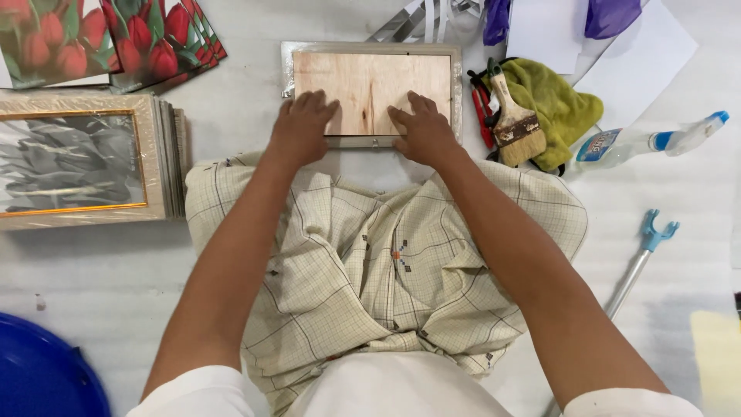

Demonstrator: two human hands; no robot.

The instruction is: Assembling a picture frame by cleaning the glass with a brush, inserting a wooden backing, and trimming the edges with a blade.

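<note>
A picture frame (457, 73) lies face down on the white floor in front of my lap, its plywood backing board (370, 81) showing. My left hand (301, 127) presses flat on the board's near left part, fingers spread. On the near right part rests my right hand (423, 131), also flat, fingertips on the wood. Neither hand grips anything. My legs, under a checked cream cloth (386, 262), sit just behind the frame.
A stack of framed pictures (85, 158) lies at left, with red tulip prints (108, 35) above it. Right of the frame are a paint brush (513, 116), red pliers (482, 108), an olive rag (559, 104), a spray bottle (648, 143) and a blue-tipped pole (641, 259). A blue tub (42, 371) sits bottom left.
</note>
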